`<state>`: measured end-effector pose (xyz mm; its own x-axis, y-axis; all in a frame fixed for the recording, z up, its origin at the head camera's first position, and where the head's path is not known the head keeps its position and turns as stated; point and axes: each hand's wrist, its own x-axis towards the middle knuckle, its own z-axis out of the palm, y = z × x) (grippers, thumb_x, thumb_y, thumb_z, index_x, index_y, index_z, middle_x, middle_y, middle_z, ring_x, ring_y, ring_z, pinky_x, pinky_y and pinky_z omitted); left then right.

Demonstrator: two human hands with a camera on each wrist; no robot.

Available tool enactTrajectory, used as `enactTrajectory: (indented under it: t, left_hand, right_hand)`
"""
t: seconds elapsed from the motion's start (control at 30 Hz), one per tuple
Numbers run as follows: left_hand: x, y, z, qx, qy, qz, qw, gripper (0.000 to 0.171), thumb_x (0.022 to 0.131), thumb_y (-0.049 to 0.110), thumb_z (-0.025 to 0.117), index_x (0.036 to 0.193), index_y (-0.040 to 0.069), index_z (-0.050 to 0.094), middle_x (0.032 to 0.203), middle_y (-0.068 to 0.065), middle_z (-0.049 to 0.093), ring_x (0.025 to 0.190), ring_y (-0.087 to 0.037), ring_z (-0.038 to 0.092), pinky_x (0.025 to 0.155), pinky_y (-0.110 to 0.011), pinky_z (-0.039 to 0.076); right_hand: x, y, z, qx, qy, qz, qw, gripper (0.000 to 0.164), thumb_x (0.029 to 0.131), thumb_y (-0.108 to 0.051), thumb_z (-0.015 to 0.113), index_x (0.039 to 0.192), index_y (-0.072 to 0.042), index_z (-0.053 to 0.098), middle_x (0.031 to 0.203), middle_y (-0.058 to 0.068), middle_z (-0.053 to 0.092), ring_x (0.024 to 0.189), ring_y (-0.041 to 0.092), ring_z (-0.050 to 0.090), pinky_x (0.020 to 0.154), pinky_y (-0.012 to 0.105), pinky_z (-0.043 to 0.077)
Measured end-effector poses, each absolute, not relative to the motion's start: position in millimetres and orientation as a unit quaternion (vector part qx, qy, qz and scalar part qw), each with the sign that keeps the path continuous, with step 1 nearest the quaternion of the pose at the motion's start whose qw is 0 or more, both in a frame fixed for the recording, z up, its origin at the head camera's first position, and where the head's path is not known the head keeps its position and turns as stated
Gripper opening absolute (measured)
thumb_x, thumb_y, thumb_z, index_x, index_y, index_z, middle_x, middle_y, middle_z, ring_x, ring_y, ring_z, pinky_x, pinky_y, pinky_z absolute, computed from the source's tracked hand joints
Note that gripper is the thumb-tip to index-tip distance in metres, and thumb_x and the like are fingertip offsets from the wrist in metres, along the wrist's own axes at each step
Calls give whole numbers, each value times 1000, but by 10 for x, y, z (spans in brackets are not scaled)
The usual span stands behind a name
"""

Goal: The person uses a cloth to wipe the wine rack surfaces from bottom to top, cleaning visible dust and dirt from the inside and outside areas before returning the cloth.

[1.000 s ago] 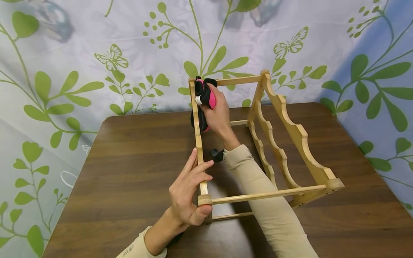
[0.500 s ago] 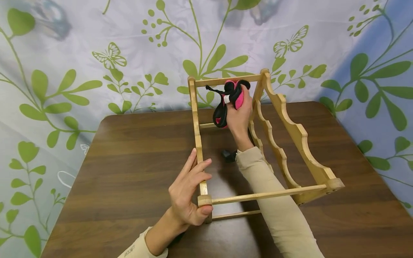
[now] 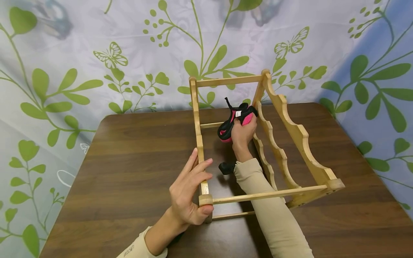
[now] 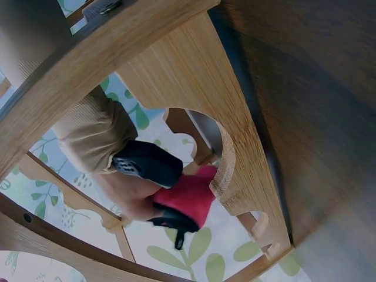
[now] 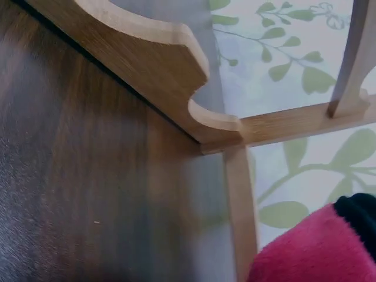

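Observation:
A light wooden wine rack (image 3: 303, 139) with scalloped rails stands on the table. My left hand (image 3: 188, 193) holds its near left corner, thumb on the corner block and fingers spread over the left rail. Inside the frame, my right hand (image 3: 244, 134) grips a bunched pink cloth (image 3: 230, 125) with black edging, a white label and a thin black loop sticking up. In the left wrist view, the cloth (image 4: 188, 202) shows past a scalloped rail, below the right sleeve and the black wrist camera. Only a fuzzy pink corner of the cloth (image 5: 317, 247) appears in the right wrist view.
The rack's front rod (image 3: 269, 195) crosses over the right forearm. Its lower scalloped rails (image 3: 267, 132) lie just right of the right hand. The dark wooden table (image 3: 138, 161) extends on both sides, with a leaf-patterned curtain (image 3: 129, 28) behind it.
The right hand has carried the cloth from the rack's far left rail rightward, then down into the frame, near the right-hand lower rails. The left hand and rack have stayed in place.

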<state>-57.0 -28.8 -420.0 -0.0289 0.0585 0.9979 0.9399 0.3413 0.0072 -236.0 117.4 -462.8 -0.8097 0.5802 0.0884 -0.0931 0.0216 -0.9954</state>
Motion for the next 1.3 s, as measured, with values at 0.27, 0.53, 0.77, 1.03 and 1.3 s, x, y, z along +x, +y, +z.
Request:
enactTrajectory:
  t: [0.27, 0.53, 0.77, 1.03, 1.3]
  left_hand:
    - [-574, -305, -4185, -422, -600, -397, 551, 59, 102, 43, 41, 83, -9, 59, 92, -28, 68, 96, -46, 67, 95, -57, 46]
    - [-589, -266, -4185, -435, -597, -402, 541, 59, 103, 42, 40, 82, -9, 59, 91, -28, 68, 94, -44, 68, 96, -60, 45]
    - [-597, -281, -4219, -429, -592, -409, 546, 60, 103, 44, 38, 82, -9, 59, 89, -27, 68, 93, -43, 69, 97, -61, 44]
    - [-589, -313, -4213, -430, -595, -408, 543, 59, 103, 44, 38, 82, -8, 58, 88, -25, 68, 87, -40, 70, 97, -61, 43]
    - [-584, -313, -4188, -430, -604, -399, 540, 59, 103, 43, 36, 83, -7, 58, 89, -25, 68, 91, -42, 69, 97, -59, 45]
  right_hand:
    - [-2503, 1204, -4723, -176, -629, 751, 94, 84, 96, -9, 60, 159, -17, 4, 161, 7, 19, 142, 19, 31, 111, 24, 31]
    - [-2533, 1224, -4738, -207, -592, 776, 64, 101, 91, -13, 67, 159, -21, -7, 163, 4, 15, 143, 15, 27, 111, 20, 28]
    - [-2541, 1212, -4786, -181, -621, 762, 28, 90, 90, -10, 69, 159, -17, 11, 156, 8, 31, 136, 19, 40, 106, 26, 38]
    - [-2462, 964, -4811, -140, -575, 805, -49, 44, 91, -7, 65, 132, -4, 50, 118, 10, 63, 95, 15, 66, 86, 27, 54]
    - [-2412, 701, -4836, -130, -518, 838, -116, 24, 91, -6, 65, 113, 0, 59, 94, 7, 67, 75, 14, 68, 73, 27, 57]
